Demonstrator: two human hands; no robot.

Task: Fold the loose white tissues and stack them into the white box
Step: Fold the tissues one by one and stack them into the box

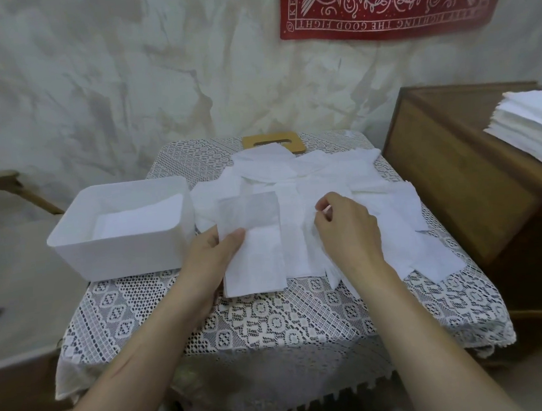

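White paper fills most of what I see on my screen. The left hand (214,258) grips a folded tissue (254,261) at its edge, with the thumb pressed on top. The right hand (346,228) has its fingers curled and pinches a loose tissue (309,234) on the messy pile (325,172). The pile lies on the lace cloth (272,322). The white box (71,240) sits just beside the pile on the left, with flat tissues (141,218) inside.
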